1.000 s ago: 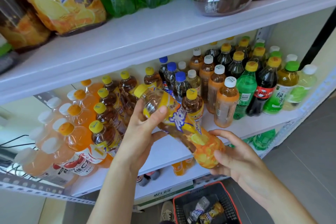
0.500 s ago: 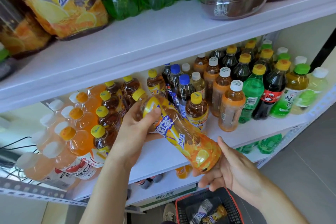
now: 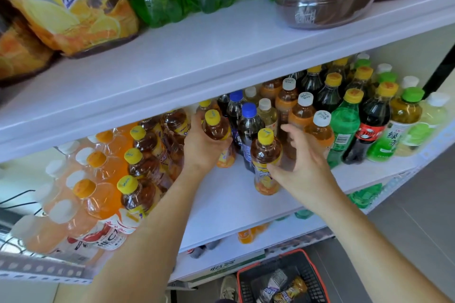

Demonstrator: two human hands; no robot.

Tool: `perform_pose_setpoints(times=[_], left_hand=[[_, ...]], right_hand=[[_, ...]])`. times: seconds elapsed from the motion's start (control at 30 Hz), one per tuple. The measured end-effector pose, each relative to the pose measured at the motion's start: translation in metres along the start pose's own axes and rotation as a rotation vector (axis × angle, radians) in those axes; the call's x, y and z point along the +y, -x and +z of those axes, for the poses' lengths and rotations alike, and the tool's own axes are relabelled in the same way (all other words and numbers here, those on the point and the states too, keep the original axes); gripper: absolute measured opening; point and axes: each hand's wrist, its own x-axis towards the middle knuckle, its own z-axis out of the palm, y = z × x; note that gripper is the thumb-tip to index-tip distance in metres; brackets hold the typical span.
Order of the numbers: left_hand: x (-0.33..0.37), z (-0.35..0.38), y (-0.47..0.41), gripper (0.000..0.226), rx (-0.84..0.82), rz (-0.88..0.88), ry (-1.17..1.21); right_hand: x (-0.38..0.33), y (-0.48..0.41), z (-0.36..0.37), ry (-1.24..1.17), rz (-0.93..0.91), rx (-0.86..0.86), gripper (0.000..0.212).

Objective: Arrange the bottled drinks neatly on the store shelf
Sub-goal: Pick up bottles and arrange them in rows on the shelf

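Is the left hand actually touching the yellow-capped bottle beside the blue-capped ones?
Touching. The head view shows the left hand wrapped round the yellow-capped bottle, its fingers curled against the bottle's body with no gap.

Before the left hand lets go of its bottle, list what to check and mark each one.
1. Left hand grips the held bottle round its body: ok.
2. Held bottle near upright: ok.
3. Held bottle's base set down on the shelf: cannot tell, the hand hides part of it.
4. Front bottle stands upright on the shelf: ok.
5. Right hand beside the front bottle, fingers spread, not curled round it: ok.
6. Front bottle in line with its own kind: not ok, it stands ahead of the blue-capped bottles.
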Motion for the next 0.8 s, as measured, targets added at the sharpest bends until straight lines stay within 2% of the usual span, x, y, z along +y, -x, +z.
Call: perform_pose_setpoints(times=[0.17,0.33,0.43,0.5,0.53,0.6,0.63,0.67,0.73,0.8], left_hand=[[-0.021,0.020,-0.017,0.075,0.032,0.026,-0.063],[-0.030,0.027,-0.029,0.082,0.006,-0.015,-0.086],[-0.029,0.023,-0.025,0.090,-0.042,-0.061,-0.062],[-0.021,0.015,-0.014,0.093,-0.017,-0.065,-0.046],[-0.015,0.011,-0.005,0.086,0.038,-0.021,-0.049],[-0.004,0.003,0.019,0.057,0.106,0.073,0.018],[0.005,-0.001,0.033,0.046,0.036,0.080,0.080],[0.012,-0.003,0.046,0.042,-0.108,0.082,0.107],[0.020,-0.001,0.063,0.050,-0.351,0.115,0.003],[0.018,0.001,0.067,0.050,-0.319,0.190,-0.152]], right_hand=[[0.007,-0.022,0.024,0.002,-0.016,-0.092,0.077],[0.014,-0.020,0.041,0.069,-0.001,0.021,0.069],[0.016,-0.022,0.041,0.061,0.010,0.019,0.069],[0.016,-0.021,0.039,0.010,0.023,0.015,0.069],[0.016,-0.019,0.039,-0.020,0.020,0.019,0.069],[0.013,-0.013,0.041,-0.069,0.006,0.019,0.068],[0.011,-0.009,0.043,-0.093,0.004,0.012,0.067],[0.008,-0.006,0.046,-0.117,0.005,-0.002,0.066],[0.005,-0.003,0.054,-0.164,0.012,-0.045,0.059],[0.003,-0.001,0.062,-0.229,0.035,-0.073,0.053]])
